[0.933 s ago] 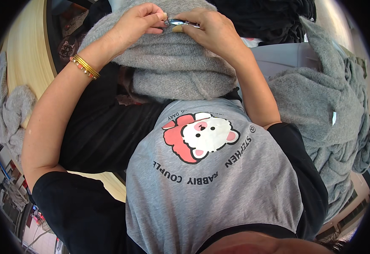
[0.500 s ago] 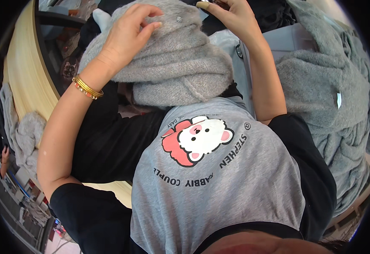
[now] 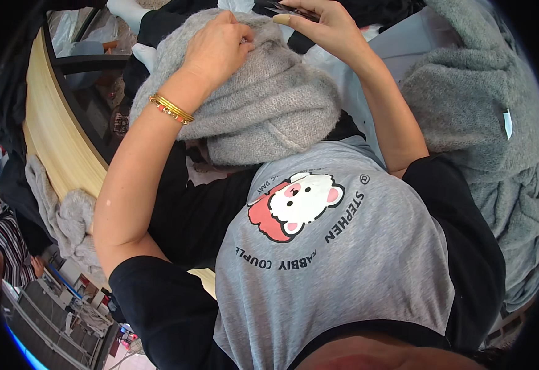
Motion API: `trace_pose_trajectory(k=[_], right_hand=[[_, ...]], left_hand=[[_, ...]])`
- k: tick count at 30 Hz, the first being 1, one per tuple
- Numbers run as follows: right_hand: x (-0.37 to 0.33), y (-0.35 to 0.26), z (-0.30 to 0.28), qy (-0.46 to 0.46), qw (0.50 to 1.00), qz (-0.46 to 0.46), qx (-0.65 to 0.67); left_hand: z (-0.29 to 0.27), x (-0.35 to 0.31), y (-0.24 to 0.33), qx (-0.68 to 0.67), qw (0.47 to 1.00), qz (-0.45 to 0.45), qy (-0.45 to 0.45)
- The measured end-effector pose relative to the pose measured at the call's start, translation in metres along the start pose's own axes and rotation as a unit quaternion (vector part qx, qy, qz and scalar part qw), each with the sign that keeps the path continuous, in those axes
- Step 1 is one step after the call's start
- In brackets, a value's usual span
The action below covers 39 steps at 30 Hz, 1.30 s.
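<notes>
A bulky grey knitted garment (image 3: 269,98) lies bunched in folds over my lap. My left hand (image 3: 220,52) rests on its upper part, fingers curled in and pinching the knit near a small shiny spot. Beyond the garment's far right side, my right hand (image 3: 334,29) grips a small pair of dark thread snips (image 3: 294,11), whose pointed metal tips face left toward the knit. A yellowish cover sits on the right thumb. Most of the snips are hidden by the fingers.
More grey knitwear (image 3: 454,98) is heaped at the right, with a white tag (image 3: 508,124), beside a pale grey surface (image 3: 405,46). At the left curves a light wooden tabletop (image 3: 53,117) with a knitted piece (image 3: 75,216) on its edge. A person in stripes (image 3: 10,240) is farther left.
My left hand has moved right and slightly down over the garment, and its fingers have closed on the knit. The snips' tips now show. The whole view has shifted a little.
</notes>
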State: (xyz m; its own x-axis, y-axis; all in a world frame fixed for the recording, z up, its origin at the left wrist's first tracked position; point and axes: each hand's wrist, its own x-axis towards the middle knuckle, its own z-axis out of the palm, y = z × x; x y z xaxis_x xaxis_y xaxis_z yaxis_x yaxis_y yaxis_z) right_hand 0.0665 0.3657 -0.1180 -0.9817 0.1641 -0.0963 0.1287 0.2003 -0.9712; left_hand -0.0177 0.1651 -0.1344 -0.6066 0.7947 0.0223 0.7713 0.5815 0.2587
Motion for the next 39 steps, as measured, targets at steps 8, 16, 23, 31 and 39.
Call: trace_pose_trajectory(k=[8, 16, 23, 31, 39], right_hand=[[0.012, 0.039, 0.012, -0.063, 0.989, -0.035, 0.133], [0.013, 0.043, 0.028, -0.132, 0.980, 0.005, 0.149], [0.014, 0.049, 0.032, -0.112, 0.987, -0.101, -0.057], [0.010, 0.010, 0.033, -0.139, 0.987, -0.028, -0.079], [0.007, 0.025, 0.046, -0.058, 0.958, -0.117, -0.254]], left_hand=[[0.006, -0.004, -0.020, -0.272, 0.959, -0.060, 0.050], [0.006, -0.018, -0.032, -0.450, 0.882, -0.131, 0.042], [0.005, -0.018, -0.031, -0.486, 0.862, -0.135, 0.043], [0.005, -0.022, -0.028, -0.508, 0.847, -0.155, 0.032], [0.008, -0.020, -0.031, -0.521, 0.838, -0.161, 0.035]])
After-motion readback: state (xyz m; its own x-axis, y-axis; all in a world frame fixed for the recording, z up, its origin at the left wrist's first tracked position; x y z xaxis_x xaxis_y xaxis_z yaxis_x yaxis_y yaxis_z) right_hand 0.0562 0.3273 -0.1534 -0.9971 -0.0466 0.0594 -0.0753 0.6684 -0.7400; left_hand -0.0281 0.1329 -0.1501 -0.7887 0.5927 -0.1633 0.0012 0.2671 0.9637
